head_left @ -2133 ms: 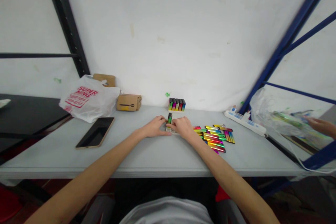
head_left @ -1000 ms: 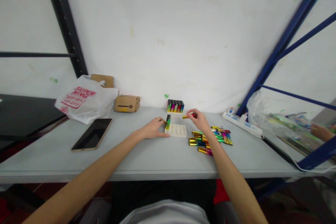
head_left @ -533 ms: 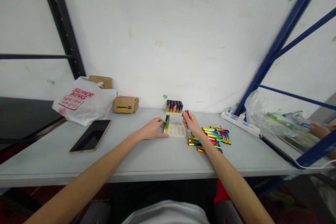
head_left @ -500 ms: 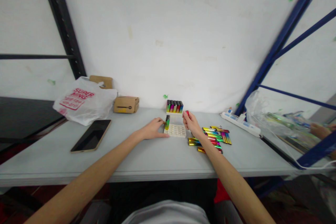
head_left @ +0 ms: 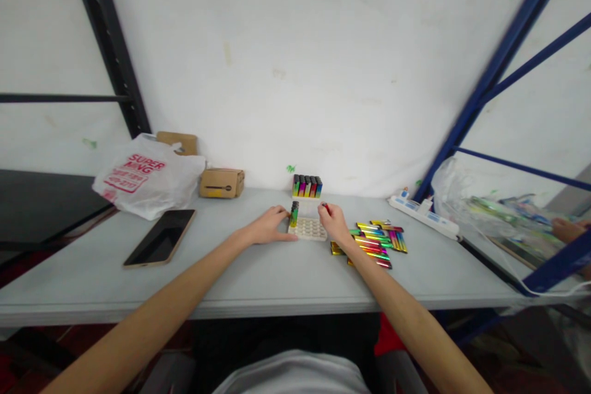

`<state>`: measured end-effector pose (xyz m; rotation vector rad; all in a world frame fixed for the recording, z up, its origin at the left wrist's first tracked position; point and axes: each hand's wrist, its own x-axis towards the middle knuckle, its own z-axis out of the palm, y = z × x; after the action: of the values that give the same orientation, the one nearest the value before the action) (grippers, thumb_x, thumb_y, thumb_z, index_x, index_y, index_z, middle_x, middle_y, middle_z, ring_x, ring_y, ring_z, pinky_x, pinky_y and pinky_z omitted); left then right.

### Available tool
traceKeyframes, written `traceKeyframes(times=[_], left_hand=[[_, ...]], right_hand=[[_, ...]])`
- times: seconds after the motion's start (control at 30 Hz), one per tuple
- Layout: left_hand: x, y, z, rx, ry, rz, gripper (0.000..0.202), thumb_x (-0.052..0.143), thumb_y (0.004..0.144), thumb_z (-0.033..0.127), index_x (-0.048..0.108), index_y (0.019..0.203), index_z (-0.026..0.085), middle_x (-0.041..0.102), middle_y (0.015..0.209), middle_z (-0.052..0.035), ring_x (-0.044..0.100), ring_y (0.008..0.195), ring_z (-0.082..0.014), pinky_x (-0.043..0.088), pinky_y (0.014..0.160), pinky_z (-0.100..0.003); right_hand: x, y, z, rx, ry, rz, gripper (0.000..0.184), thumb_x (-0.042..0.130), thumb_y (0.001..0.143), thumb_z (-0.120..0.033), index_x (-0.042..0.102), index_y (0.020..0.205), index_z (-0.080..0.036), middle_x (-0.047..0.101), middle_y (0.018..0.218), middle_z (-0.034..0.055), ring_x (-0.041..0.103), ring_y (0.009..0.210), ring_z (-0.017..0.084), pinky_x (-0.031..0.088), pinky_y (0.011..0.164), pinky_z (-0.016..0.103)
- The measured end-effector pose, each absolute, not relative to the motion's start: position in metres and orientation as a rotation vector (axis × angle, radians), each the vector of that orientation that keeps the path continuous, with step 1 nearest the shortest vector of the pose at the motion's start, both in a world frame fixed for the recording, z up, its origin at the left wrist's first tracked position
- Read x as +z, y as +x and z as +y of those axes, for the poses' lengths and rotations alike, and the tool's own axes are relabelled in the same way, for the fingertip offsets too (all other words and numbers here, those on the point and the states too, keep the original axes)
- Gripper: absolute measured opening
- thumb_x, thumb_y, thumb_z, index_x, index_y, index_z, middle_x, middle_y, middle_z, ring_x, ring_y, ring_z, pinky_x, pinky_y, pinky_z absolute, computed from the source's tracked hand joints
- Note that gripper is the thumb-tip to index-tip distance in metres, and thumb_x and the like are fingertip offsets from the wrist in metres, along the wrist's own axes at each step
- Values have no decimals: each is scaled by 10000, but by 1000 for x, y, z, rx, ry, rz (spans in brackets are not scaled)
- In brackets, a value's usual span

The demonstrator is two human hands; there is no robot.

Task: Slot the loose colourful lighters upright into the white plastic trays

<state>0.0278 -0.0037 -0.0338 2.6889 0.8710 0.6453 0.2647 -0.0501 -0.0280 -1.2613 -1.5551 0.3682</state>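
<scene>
A small white tray [head_left: 310, 231] with rows of holes lies on the grey table [head_left: 258, 271]. One rainbow lighter [head_left: 293, 214] stands upright in its left end. My left hand [head_left: 268, 226] rests at the tray's left edge, fingers curled against it beside that lighter. My right hand [head_left: 334, 223] is at the tray's right end, pinching a red lighter [head_left: 324, 207] over the holes. A pile of shiny coloured lighters [head_left: 375, 241] lies to the right of that hand. A filled row of lighters [head_left: 307, 186] stands by the wall behind the tray.
A phone [head_left: 159, 245] lies face up at the left. A white plastic bag [head_left: 146, 175] and cardboard boxes [head_left: 221, 183] sit at the back left. A power strip [head_left: 425, 218] lies at the right by a blue rack [head_left: 484, 98]. Another person's hand [head_left: 569, 229] shows at the far right.
My right hand took a red lighter from the pile, lifted it, then brought it down to the tray's right end. My left hand stayed at the tray's left edge.
</scene>
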Motion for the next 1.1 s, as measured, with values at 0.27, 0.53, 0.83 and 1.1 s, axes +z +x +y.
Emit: traceKeyframes(times=[0.27, 0.53, 0.83, 1.1], left_hand=[[-34, 28, -4, 665, 2700, 869, 699, 683, 737, 728, 644, 1161, 173, 618, 1170, -136, 564, 1095, -307, 450, 1007, -403], [-32, 29, -6, 639, 2698, 884, 714, 664, 742, 747, 642, 1162, 170, 611, 1174, -134, 562, 1100, -311, 446, 1011, -395], [-34, 28, -5, 645, 2730, 876, 666, 650, 752, 750, 649, 1116, 193, 623, 1143, -121, 570, 1077, -299, 456, 991, -388], [-35, 28, -4, 634, 2743, 873, 667, 668, 762, 723, 639, 1136, 172, 613, 1170, -139, 564, 1102, -306, 456, 990, -387]], right_hand=[[-17, 258, -64, 418, -1221, -1753, 365, 357, 997, -535, 515, 911, -217, 528, 664, -29, 512, 628, 159, 399, 610, 263], [-16, 257, -65, 21, -1222, -1943, 416, 389, 1011, -524, 540, 785, -210, 605, 770, 44, 563, 751, 189, 441, 733, 301], [-17, 247, -70, 362, -1116, -2154, 304, 442, 1033, -423, 600, 915, -192, 730, 831, 36, 671, 769, 170, 447, 730, 253], [-22, 246, -63, 38, -1282, -2302, 322, 463, 1032, -422, 617, 923, -162, 690, 858, 71, 614, 759, 170, 413, 700, 256]])
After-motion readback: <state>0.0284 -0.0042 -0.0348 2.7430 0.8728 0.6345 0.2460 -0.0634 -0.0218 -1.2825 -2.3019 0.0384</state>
